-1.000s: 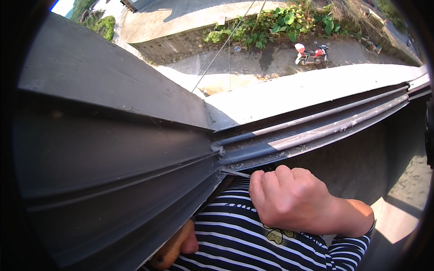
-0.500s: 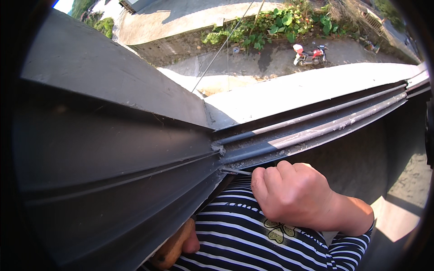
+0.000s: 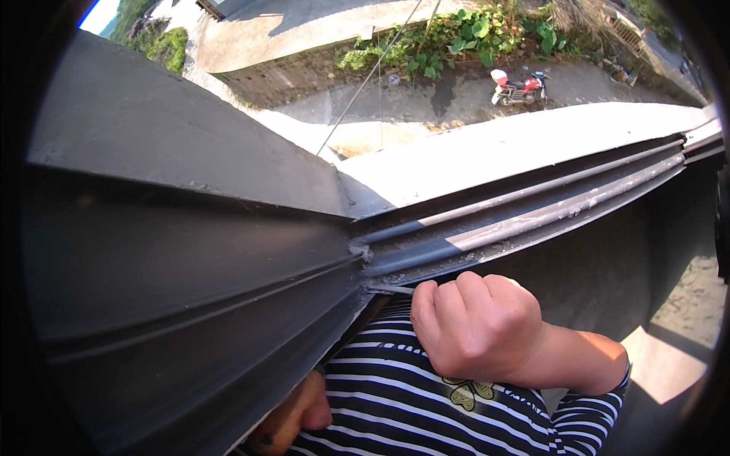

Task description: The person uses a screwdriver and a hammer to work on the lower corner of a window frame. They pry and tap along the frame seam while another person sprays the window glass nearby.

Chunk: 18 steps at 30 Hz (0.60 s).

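Note:
My right hand (image 3: 479, 323) is closed in a fist around a thin grey metal tool (image 3: 392, 289). Only its narrow shaft shows; the fist covers the rest, so its exact kind is unclear. The tip rests at the inner lower corner of a dark metal window frame (image 3: 190, 258), where the upright meets the sill track. Pale, crumbly residue (image 3: 360, 251) sticks in that corner just above the tip. Low at the left, a small part of my left hand (image 3: 293, 419) shows beside the frame's edge, its fingers mostly hidden.
The grooved sill track (image 3: 517, 209) runs right, with grit along it. Beyond lies a bright outer ledge (image 3: 547, 148), then a drop to a lane with a parked red motorcycle (image 3: 521, 88) and green plants (image 3: 471, 38). A thin cable (image 3: 369, 80) hangs outside.
My right hand and the tool have shifted slightly left, and the whole view has moved a little too. The tip stays at the frame corner.

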### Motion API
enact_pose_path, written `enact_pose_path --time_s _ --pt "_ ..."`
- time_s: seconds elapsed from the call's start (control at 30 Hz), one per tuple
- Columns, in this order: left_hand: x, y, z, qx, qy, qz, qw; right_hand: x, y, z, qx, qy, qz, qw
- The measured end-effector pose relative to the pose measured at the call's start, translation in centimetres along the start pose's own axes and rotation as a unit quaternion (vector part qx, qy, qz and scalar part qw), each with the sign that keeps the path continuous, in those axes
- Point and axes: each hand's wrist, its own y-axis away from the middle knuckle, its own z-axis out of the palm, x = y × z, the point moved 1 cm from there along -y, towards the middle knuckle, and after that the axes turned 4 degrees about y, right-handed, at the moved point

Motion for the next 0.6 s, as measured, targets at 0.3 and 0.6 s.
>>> enact_pose_path --time_s 0.3,0.6 --pt "-0.1 0.4 -0.6 0.003 0.071 -0.069 0.995 -1.2 0.8 0.9 0.078 0.015 0.059 0.995" --pt "0.8 2.3 -7.8 -0.229 0.012 -0.108 0.967 -1.3 0.5 -2.2 0.026 0.04 0.123 0.991"
